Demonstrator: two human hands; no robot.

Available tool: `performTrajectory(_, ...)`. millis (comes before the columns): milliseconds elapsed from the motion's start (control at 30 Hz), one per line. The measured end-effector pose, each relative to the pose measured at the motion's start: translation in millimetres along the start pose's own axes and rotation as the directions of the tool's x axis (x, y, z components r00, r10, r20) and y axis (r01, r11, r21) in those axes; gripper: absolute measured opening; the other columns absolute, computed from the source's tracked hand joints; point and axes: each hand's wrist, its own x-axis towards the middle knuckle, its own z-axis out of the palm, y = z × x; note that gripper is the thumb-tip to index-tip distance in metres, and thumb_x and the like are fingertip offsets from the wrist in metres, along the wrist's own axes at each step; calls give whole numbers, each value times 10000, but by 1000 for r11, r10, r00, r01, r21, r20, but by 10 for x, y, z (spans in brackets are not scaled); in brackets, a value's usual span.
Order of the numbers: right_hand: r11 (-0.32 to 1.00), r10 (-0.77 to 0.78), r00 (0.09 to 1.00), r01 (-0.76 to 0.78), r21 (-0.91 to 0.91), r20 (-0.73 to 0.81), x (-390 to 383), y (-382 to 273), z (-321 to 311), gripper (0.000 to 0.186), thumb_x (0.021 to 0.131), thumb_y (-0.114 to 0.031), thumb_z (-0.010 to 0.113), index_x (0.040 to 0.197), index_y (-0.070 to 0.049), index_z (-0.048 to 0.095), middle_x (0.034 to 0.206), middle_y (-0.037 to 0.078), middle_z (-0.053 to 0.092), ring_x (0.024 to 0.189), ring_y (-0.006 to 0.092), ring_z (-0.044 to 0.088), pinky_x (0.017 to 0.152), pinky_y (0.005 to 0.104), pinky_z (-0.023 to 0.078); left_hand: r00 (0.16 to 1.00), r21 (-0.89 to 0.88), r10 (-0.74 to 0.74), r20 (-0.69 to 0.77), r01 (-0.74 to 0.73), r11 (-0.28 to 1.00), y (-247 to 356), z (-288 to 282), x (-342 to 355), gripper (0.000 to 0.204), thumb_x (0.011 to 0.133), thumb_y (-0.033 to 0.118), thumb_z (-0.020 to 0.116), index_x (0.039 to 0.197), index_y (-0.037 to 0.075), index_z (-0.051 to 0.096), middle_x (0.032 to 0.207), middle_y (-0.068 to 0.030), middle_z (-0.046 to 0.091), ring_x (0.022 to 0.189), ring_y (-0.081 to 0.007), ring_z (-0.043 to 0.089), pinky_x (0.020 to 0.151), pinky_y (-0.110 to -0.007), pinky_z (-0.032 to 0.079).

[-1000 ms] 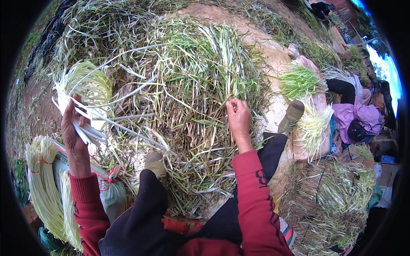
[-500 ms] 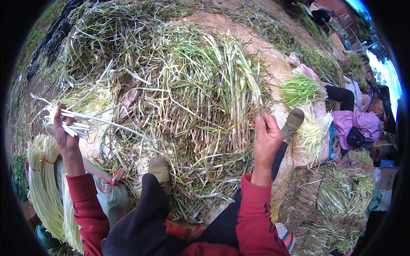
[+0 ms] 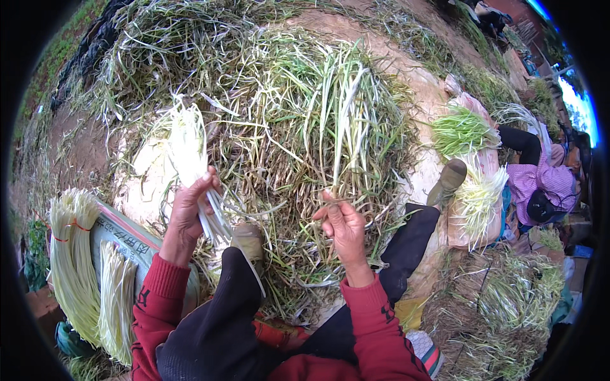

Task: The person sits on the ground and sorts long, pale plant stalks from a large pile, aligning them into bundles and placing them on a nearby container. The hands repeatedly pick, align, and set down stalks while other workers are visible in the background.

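My left hand (image 3: 190, 206) is closed around a bunch of pale, peeled stalks (image 3: 187, 136), like blanched garlic shoots. Their white ends fan out above the fist, and more hang below it. Right of it, my right hand (image 3: 343, 232) pinches the lower end of long green-and-white leafy stalks (image 3: 349, 120) at the near edge of the big heap. The fingers partly cover the grip, so how many stalks they hold is hidden. Dry brown leaf scraps (image 3: 286, 209) lie between the two hands.
Tied pale bundles (image 3: 73, 267) and a loose one (image 3: 116, 298) lie at the left by a grey-green sack (image 3: 130, 238). At the right, trimmed green shoots (image 3: 460, 132) and pale ones (image 3: 476, 206) rest on a sack near a person in a checked shirt (image 3: 549, 184).
My left hand has come rightward and nearer from the far left, its pale bunch now upright. My right hand has moved left and slightly down, to the base of the heap's stalks.
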Motion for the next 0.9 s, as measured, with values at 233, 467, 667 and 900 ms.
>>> performTrajectory(233,936,169,985,-150,-319,30,-465,626,72,277,917,-192,495,1130,-32,571,629,-15,542,534,28,437,497,178,368,985,391,-171,-7,160,906,-499,411,-108,223,778,141,661,952,33,575,824,-53,659,476,-41,477,389,-176,356)
performTrajectory(467,789,20,997,32,-613,78,-620,660,81,238,865,-141,564,1035,25,576,730,121,618,651,134,603,585,268,468,973,528,-228,38,174,831,-846,615,-41,111,782,114,654,845,39,602,596,21,536,433,-47,420,388,-189,316)
performTrajectory(667,936,253,966,-230,-268,56,-416,683,-72,463,912,-397,457,1135,-5,562,832,18,613,710,73,546,634,212,442,954,485,-300,28,249,838,-828,660,-68,119,783,115,651,861,36,607,684,-18,622,440,-53,455,384,-181,342)
performTrajectory(900,934,220,975,-220,283,30,54,680,120,201,875,-204,577,908,-9,611,800,-2,598,717,51,514,654,183,426,929,507,-350,122,245,826,-886,565,-111,126,782,118,655,884,56,615,707,7,599,499,-55,475,433,-189,362)
